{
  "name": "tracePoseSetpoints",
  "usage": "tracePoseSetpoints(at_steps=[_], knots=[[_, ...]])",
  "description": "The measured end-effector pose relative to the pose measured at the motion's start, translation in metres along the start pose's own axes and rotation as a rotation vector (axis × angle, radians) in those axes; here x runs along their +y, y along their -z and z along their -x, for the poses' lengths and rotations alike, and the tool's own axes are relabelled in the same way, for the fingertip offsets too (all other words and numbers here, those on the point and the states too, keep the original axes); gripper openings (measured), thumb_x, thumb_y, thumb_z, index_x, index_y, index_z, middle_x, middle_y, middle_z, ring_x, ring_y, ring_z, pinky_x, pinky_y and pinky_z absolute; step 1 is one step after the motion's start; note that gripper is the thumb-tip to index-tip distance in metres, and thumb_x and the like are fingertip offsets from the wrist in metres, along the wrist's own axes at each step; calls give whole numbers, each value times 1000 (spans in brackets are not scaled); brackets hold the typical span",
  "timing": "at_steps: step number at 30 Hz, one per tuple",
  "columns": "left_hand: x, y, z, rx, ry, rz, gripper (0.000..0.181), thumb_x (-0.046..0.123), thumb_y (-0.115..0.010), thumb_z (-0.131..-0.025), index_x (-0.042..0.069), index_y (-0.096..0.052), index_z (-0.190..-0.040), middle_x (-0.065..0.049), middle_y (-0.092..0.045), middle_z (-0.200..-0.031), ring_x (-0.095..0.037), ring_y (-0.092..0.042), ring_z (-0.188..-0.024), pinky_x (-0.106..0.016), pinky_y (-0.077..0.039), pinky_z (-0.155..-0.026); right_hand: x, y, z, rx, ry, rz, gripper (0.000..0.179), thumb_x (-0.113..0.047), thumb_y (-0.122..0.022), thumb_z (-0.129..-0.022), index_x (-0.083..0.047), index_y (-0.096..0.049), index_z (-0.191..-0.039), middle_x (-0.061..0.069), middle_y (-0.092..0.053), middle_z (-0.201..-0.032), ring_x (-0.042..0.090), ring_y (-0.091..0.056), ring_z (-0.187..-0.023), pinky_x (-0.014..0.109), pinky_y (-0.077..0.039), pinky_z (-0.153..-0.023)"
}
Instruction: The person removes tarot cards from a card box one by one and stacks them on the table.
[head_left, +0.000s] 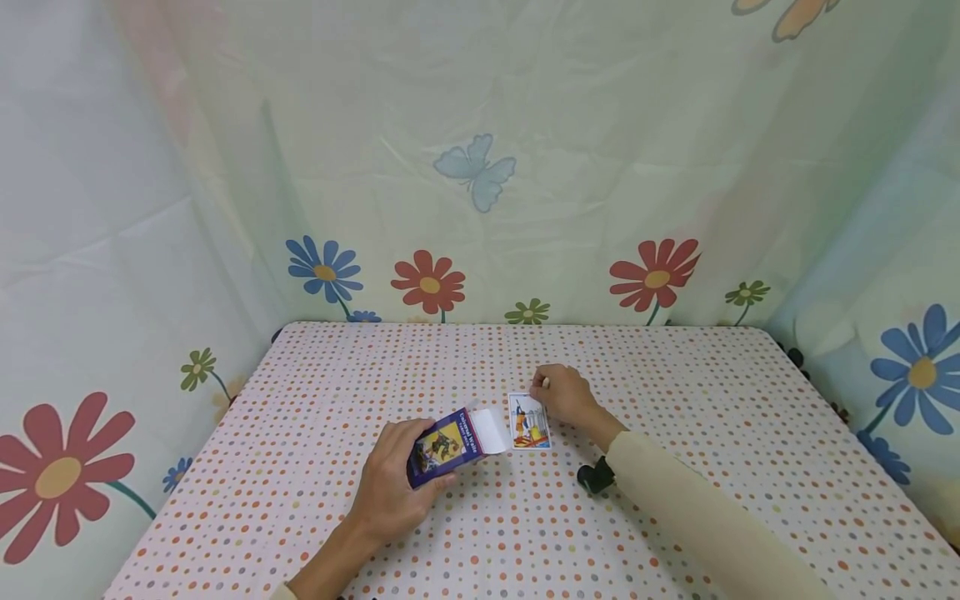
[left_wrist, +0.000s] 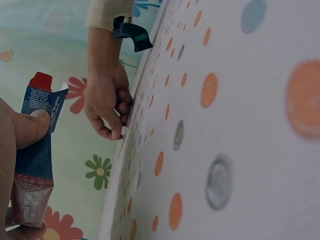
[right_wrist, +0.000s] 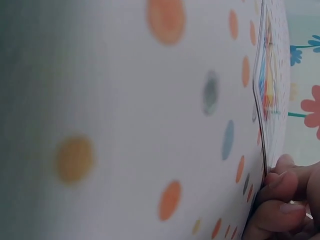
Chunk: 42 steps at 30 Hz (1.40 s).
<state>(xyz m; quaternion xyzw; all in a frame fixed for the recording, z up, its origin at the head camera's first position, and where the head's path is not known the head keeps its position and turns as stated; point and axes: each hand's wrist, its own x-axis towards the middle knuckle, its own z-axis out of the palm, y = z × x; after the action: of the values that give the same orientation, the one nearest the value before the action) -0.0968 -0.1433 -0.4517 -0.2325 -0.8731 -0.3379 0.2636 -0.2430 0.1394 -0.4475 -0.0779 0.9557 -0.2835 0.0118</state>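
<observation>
My left hand (head_left: 393, 483) grips a purple-blue tarot card box (head_left: 442, 450), thumb along one side and fingers round the other. The box is tilted, and its white end flap (head_left: 491, 431) stands out toward the right. In the left wrist view, my thumb presses the side of the box (left_wrist: 35, 145). A tarot card (head_left: 530, 423) with a colourful picture lies face up on the table, just right of the flap. My right hand (head_left: 566, 396) pinches the card at its upper right edge, the other fingers curled. The right wrist view shows these fingertips low against the card's edge (right_wrist: 270, 80).
A dotted cloth covers the table (head_left: 337, 392). A black strap piece (head_left: 596, 476) sits at the right wrist. Behind and at both sides hangs a curtain (head_left: 525, 225) printed with flowers and butterflies.
</observation>
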Motion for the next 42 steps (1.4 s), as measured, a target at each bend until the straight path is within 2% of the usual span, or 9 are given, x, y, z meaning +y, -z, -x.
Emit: tracePoseSetpoints(at_steps=[8,16,28,35,42], knots=[[1,1,0,1,4,-6,77,30,-92,-73,5,-57,-136,-5,-60,-130,-14,-52,-113,-33,-51,-89,3,0,2,13,-43,-53,9,-15,-65,-100,-8,-65,-94,5,-58,-73,18,-52,-62,28,-40,-53],[2,2,-2,3,17,-5,77,26,-93,-71,4,-57,-136,-6,-60,-130,-15,-53,-113,-34,-52,-88,5,1,2,52,-51,-89,9,-14,-62,-101,-7,-65,-96,5,-59,-72,18,-51,-62,29,-40,-54],[-1,0,-1,13,8,-6,76,27,-93,-71,4,-58,-134,-5,-61,-128,-14,-52,-110,-33,-52,-86,8,4,4,140,-162,-270,14,-14,-58,-104,-3,-65,-100,8,-61,-70,16,-57,-53,26,-45,-48],[-1,-1,-1,11,12,-4,76,26,-94,-71,3,-58,-134,-5,-61,-128,-13,-52,-109,-33,-51,-85,5,5,9,225,-176,-342,15,-14,-59,-103,-2,-66,-99,14,-65,-76,17,-56,-58,27,-45,-50],[0,0,-1,11,16,-3,76,25,-94,-70,4,-58,-134,-5,-61,-128,-13,-51,-109,-33,-51,-85,-1,1,19,227,-172,-442,17,-15,-56,-103,-1,-66,-102,14,-65,-75,14,-53,-51,25,-42,-45]])
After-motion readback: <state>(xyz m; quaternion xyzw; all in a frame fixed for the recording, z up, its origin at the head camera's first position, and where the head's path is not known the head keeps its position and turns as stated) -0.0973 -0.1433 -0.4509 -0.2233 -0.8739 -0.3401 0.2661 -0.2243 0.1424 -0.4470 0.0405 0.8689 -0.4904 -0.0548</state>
